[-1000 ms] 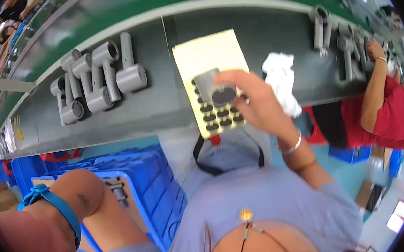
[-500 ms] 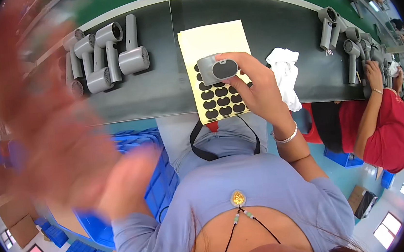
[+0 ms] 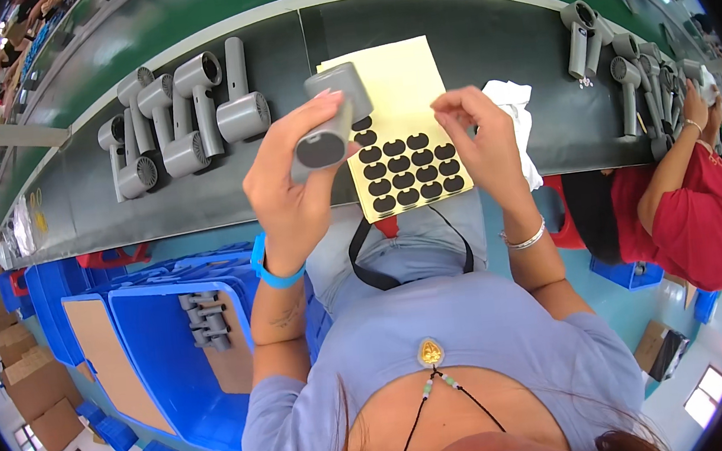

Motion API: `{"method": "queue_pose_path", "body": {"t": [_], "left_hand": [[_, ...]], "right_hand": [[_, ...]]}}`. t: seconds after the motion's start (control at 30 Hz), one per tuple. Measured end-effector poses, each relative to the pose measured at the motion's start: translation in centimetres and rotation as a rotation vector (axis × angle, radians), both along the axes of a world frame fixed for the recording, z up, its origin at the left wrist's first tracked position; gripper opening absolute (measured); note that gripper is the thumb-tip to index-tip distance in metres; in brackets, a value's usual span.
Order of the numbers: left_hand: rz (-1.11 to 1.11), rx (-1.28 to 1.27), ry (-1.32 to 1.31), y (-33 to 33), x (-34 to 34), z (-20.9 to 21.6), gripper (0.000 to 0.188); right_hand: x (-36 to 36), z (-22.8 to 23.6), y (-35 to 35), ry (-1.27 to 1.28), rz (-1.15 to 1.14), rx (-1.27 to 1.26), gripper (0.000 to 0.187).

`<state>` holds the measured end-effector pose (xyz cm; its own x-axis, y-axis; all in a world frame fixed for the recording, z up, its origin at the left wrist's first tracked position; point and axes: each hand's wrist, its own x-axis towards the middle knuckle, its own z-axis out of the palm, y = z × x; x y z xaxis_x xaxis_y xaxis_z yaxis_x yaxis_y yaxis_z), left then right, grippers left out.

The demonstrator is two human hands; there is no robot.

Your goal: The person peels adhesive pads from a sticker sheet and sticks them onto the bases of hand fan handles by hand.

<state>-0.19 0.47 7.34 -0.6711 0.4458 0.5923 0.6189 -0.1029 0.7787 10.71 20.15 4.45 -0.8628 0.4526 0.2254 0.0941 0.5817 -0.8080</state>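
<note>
My left hand (image 3: 291, 180) is closed around a grey hair dryer (image 3: 340, 93), held above the sheet's left side. The dark oval end of its handle is turned toward me. A yellow sheet (image 3: 402, 65) lies on the bench with rows of black oval stickers (image 3: 399, 163) on its nearer part; the dryer hides some of its left edge. My right hand (image 3: 488, 148) hovers by the sheet's right edge, apart from the dryer. Its thumb and fingers are drawn together in a pinch. Whether something small sits between them is hidden.
Several grey hair dryers (image 3: 181, 112) lie at the left of the dark bench (image 3: 274, 42), more (image 3: 626, 87) at the right. A white cloth (image 3: 516, 106) rests beside the sheet. A blue bin (image 3: 156, 350) stands lower left. A co-worker in red (image 3: 690, 211) sits at right.
The hair dryer has passed from my right hand to my left. My left hand came in from a blur at the left; my right hand drew back to the right.
</note>
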Motion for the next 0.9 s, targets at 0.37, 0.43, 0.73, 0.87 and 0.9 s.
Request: {"method": "queue_pose_path", "body": {"t": [0.37,0.43,0.73,0.87,0.9], "left_hand": [[-0.155,-0.034,-0.126,1.2,1.0,-3.1,0.04],[-0.137,-0.025,-0.092,1.6,0.8,-3.2,0.04],[-0.114,-0.066,-0.106,1.8,0.7,-3.0,0.041],[-0.079,-0.077,-0.006,1.9,0.9,-3.0,0.041],[-0.075,-0.077,-0.008,1.9,0.9,-2.9,0.041]], "right_hand": [[-0.7,-5.3,-1.7,-0.077,-0.091,0.241,0.017],[-1.3,-5.2,-1.8,-0.055,-0.11,0.228,0.017],[-1.3,-5.0,-1.7,-0.067,-0.085,0.237,0.013],[-0.8,-4.5,-1.4,-0.072,-0.059,0.056,0.007],[-0.6,-4.4,-0.8,-0.044,-0.03,-0.092,0.006]]}}
